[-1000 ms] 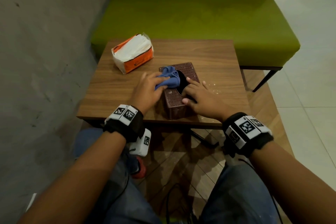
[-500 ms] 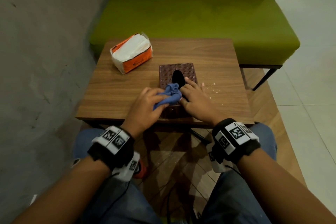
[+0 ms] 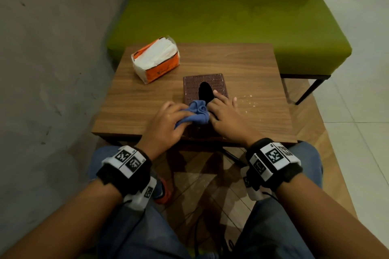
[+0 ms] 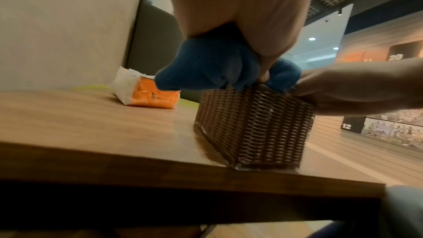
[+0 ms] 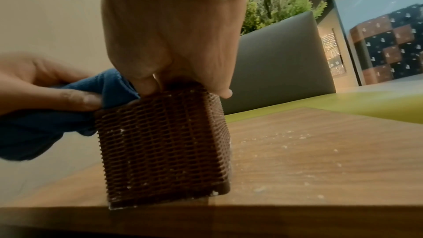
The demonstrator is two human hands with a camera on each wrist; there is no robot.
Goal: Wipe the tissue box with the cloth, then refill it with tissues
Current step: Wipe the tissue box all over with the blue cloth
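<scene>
The left hand (image 3: 163,124) has its grip bunched round the blue cloth (image 3: 196,111), fingers and thumb curled into the wad and pressing it onto the near top edge of the woven brown tissue box (image 3: 205,85). The right hand (image 3: 226,118) lies on the box top just beside the cloth, fingers nearly straight and pressing down, one fingertip at the rim of the dark oval opening; its thumb is hidden, so whether it hooks the near face I cannot tell.

A second ago the cloth sat at the far left of the top, beside the opening. It has since been drawn back along the top to the near edge, and the steadying hand has slid nearer with it. The box itself has turned to sit square on the desk (image 3: 242,63), close to the front edge. That reads as one stroke over the top finished.

From the right wrist, pale specks cling to the weave of the near face, and crumbs lie on the desk to the right of the box. So the wiping is probably not done; the sides look untouched.

The orange pack of tissues (image 3: 156,61) lies well apart at the far left corner, torn open, tissues showing; the refill has not begun
</scene>
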